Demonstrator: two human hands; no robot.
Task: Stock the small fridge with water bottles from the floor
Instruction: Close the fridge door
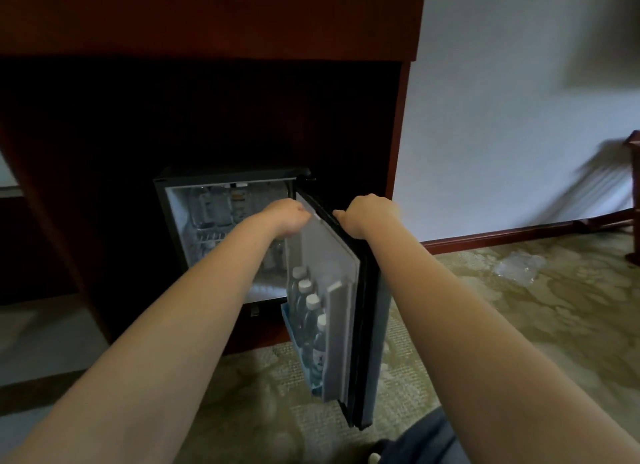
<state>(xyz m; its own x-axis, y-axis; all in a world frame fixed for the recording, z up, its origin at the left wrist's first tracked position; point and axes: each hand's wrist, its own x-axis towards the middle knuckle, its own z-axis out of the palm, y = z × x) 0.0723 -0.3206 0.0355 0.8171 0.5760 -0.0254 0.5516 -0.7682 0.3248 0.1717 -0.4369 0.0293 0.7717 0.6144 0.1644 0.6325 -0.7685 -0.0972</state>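
Right hand (369,214) clamps over the fridge door (325,255) at its top edge; left hand (289,217) is curled at the inner side, grip unclear. Probably steadying the door to swing it. Water bottles (311,311) line its bottom rack, with more inside the fridge (173,200). Crumpled plastic wrap (517,267) lies on the carpet.

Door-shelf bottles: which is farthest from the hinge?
The bottle nearest the camera, lowest in view; the other three stand behind it toward the fridge.

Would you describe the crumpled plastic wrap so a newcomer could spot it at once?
Start at the small fridge under the wooden cabinet, then look right across the carpet toward the white wall. The plastic wrap lies there alone, the only clear, crumpled thing on the floor.
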